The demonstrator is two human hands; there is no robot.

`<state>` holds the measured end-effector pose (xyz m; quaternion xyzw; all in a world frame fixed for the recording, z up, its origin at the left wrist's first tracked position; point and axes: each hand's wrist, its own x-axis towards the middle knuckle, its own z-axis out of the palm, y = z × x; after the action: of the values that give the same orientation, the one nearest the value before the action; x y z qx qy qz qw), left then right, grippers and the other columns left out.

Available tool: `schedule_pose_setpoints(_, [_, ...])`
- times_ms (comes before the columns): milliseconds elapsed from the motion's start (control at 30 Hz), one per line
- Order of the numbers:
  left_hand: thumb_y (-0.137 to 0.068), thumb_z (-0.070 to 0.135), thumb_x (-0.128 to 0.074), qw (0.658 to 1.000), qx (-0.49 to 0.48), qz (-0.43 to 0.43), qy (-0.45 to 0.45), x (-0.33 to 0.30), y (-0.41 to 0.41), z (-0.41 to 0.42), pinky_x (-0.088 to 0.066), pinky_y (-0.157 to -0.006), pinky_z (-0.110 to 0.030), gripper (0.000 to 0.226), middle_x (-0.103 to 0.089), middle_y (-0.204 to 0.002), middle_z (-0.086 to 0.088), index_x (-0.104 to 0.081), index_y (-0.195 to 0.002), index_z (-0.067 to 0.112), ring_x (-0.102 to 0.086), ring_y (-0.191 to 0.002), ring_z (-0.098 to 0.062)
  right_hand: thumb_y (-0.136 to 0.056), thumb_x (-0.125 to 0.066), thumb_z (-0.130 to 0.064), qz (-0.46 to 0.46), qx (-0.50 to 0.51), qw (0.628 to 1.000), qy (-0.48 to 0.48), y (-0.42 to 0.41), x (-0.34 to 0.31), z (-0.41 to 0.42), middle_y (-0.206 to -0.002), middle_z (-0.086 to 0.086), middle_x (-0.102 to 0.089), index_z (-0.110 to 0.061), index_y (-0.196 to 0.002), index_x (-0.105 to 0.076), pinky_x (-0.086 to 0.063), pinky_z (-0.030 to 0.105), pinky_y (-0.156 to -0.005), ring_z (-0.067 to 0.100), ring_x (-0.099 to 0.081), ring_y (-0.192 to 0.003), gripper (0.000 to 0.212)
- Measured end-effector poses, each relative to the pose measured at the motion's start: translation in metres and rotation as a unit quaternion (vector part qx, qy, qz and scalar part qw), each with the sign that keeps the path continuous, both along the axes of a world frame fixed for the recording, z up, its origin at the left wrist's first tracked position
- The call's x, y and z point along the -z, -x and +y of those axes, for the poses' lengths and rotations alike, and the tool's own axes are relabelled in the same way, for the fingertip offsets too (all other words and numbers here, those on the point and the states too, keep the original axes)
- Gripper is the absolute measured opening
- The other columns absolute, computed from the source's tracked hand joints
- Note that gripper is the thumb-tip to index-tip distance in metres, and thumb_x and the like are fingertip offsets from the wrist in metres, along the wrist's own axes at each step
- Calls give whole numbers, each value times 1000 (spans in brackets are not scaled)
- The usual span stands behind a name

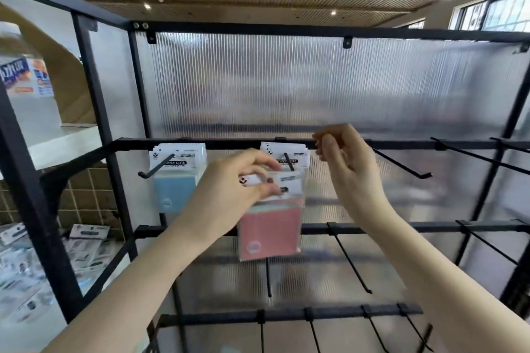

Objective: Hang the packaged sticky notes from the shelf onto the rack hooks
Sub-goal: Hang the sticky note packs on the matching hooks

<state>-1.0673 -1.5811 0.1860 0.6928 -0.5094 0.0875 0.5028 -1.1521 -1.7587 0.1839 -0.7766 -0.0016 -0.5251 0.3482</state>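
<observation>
Pink sticky-note pack (269,233): held up before the rack (338,144), at the tip of the middle top-rail hook (288,162), white header card pinched by the left hand (243,180) between thumb and fingers. Right hand (344,157): raised just right of that hook, fingers loosely curled, holding nothing, apart from the pack. Hung packs (285,155): several white-headed ones behind on the same hook. Blue packs (175,178): on the left hook. Loose packs (86,243): heaped on the shelf at lower left, blurred.

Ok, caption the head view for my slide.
Left hand pinches pink sticky-note pack at black rack hook; right hand hovers beside.
</observation>
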Motion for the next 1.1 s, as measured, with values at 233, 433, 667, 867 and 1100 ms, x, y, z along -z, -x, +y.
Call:
schedule_pose_setpoints(233, [-75,21,-77,999,19,37,31,-2,18,-21,-46,-68,-11,14,-67,-78,13,-67,-80,28,-61,-76,3,-95,-55,-27,118,-112,987,-5,29,11,20,-72,-12,-64,-22,-91,-62,-46,15,-58,2,-60,-66,10])
schedule_pose_setpoints(433, [-80,13,-73,993,21,102,51,8,8,-35,-45,-57,-7,16,-65,-87,11,-65,-82,26,-59,-73,3,-92,-60,-13,111,-126,981,-99,21,21,9,-77,-4,-72,-20,-82,-64,-49,13,-62,5,-67,-71,13])
schedule_pose_setpoints(667, [-85,18,-69,993,11,98,68,17,0,-42,-38,-67,-2,14,-66,-78,19,-67,-78,29,-57,-78,13,-92,-60,-15,118,-106,982,-100,12,24,4,-69,-12,-69,-20,-85,-64,-50,14,-59,1,-65,-65,10])
schedule_pose_setpoints(867, [-86,21,-67,994,-82,44,49,29,-15,-63,-37,-65,-16,1,-61,-80,15,-67,-87,20,-51,-73,3,-88,-67,-18,170,12,985,-41,-5,28,-9,-83,-15,-62,-22,-93,-60,-43,16,-62,1,-56,-69,9])
schedule_pose_setpoints(1100, [-85,29,-69,982,-184,-30,38,28,-44,-85,-48,-70,-34,17,-57,-92,3,-63,-96,17,-54,-85,-15,-86,-65,-16,226,70,972,-13,-38,41,-33,-89,-13,-53,-22,-105,-45,-41,25,-61,13,-53,-82,28])
